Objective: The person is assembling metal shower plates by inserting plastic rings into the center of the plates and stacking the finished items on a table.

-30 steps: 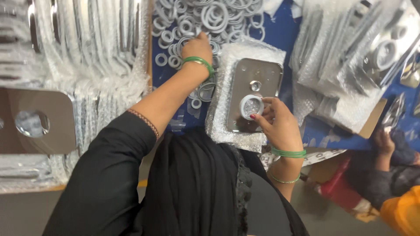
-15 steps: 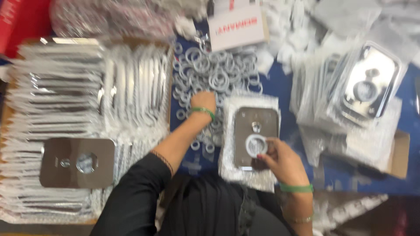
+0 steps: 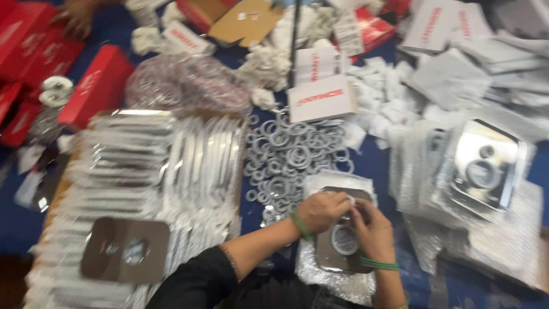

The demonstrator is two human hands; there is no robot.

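Metal plate, lower centre of frame, on bubble wrap, long axis vertical. Left hand and right hand meet at its top edge; fingers curled, grip indiscernible.

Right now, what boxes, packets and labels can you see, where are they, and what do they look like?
White box: centre top, flat, red print.
Red boxes: upper left, oblong.
Cardboard box: top centre, brown, open.
Clear sleeves: left, stacked rows.
Bubble wrap: under plate touched by left hand and right hand.
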